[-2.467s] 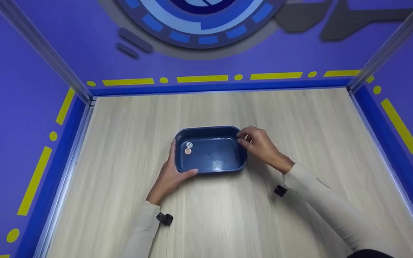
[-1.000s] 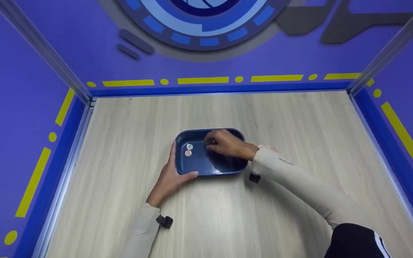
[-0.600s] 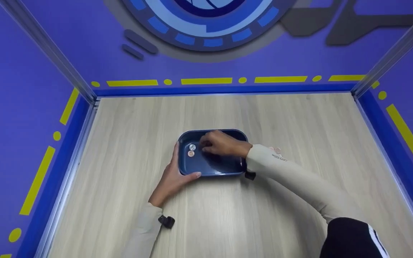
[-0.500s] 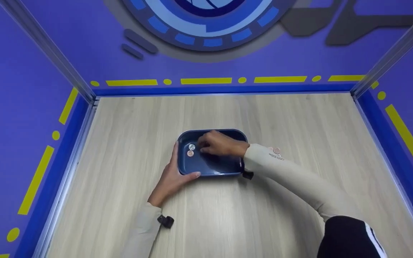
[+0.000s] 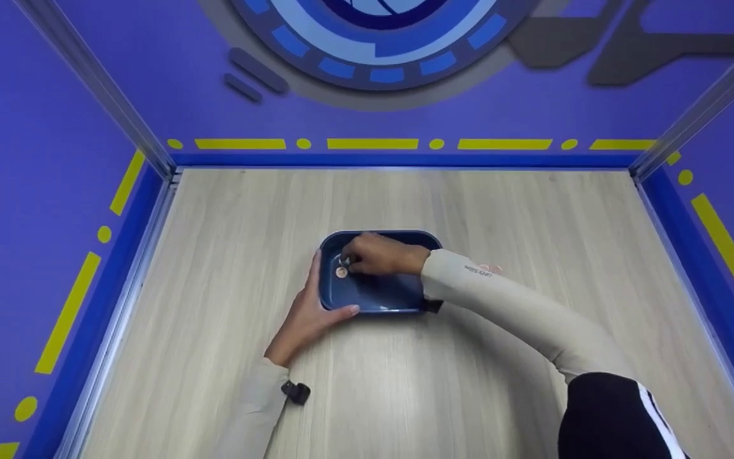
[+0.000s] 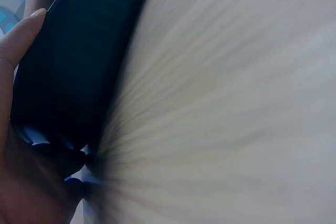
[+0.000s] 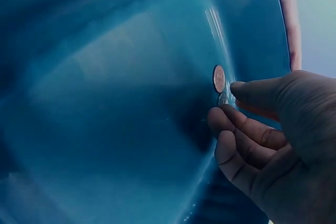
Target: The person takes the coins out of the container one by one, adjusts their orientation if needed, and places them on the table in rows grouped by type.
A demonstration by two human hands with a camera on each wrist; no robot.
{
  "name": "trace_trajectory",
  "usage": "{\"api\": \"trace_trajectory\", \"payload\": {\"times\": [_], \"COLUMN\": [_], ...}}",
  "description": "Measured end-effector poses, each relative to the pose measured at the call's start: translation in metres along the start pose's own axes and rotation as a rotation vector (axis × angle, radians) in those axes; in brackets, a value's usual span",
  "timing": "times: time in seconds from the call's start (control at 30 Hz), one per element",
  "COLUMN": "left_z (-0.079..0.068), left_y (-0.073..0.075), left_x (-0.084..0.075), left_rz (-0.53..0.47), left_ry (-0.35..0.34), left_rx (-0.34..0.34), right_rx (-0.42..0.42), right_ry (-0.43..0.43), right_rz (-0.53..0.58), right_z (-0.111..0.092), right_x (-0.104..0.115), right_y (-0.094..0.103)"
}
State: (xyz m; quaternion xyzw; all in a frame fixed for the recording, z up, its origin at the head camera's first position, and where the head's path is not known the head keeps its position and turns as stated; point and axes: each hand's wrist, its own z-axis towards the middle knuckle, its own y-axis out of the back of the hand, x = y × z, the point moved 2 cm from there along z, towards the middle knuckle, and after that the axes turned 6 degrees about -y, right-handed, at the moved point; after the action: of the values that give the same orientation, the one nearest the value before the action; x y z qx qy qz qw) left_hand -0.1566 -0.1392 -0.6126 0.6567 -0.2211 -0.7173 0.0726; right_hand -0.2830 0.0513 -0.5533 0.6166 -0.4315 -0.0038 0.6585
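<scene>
My left hand (image 5: 306, 312) grips the left end of a dark blue tray (image 5: 376, 299), its thumb over the front rim and its fingers along the outer side. Inside the tray, near its left end, a copper coin (image 7: 219, 78) and a silver coin (image 7: 223, 98) lie side by side on the floor. My right hand (image 5: 380, 254) reaches into the tray with bent fingers. Its thumb and fingertips are right at the silver coin, partly covering it; I cannot tell whether they pinch it. The copper coin is just beside the fingertips.
Copper-coloured coins (image 5: 492, 268) lie on the wooden table (image 5: 367, 382) to the right of the tray, partly hidden behind the right sleeve (image 5: 507, 299). Purple-blue panels (image 5: 373, 121) wall the table at the back and both sides.
My right hand has moved from the tray's right rim leftward across the inside to the silver coin. My left hand keeps its grip on the tray. The view has shifted slightly.
</scene>
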Motion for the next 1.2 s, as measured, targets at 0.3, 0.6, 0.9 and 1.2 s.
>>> {"api": "trace_trajectory", "payload": {"times": [0.3,0.6,0.9,1.2], "left_z": [0.000,0.001,0.000,-0.001], "left_y": [-0.003,-0.004,-0.003,-0.002], "left_x": [0.000,-0.001,0.000,-0.002], "left_rz": [0.017,0.018,0.021,0.013], "left_ry": [0.010,0.002,-0.010,0.010], "left_rx": [0.004,-0.003,-0.013,-0.011], "right_rx": [0.050,0.090,0.049,0.092], "right_ry": [0.026,0.035,0.053,-0.038], "right_rz": [-0.009,-0.052,-0.070,-0.060], "right_z": [0.005,-0.002,0.009,0.008], "right_x": [-0.004,-0.008,-0.002,0.000], "right_y": [-0.003,-0.001,-0.005,-0.006]}}
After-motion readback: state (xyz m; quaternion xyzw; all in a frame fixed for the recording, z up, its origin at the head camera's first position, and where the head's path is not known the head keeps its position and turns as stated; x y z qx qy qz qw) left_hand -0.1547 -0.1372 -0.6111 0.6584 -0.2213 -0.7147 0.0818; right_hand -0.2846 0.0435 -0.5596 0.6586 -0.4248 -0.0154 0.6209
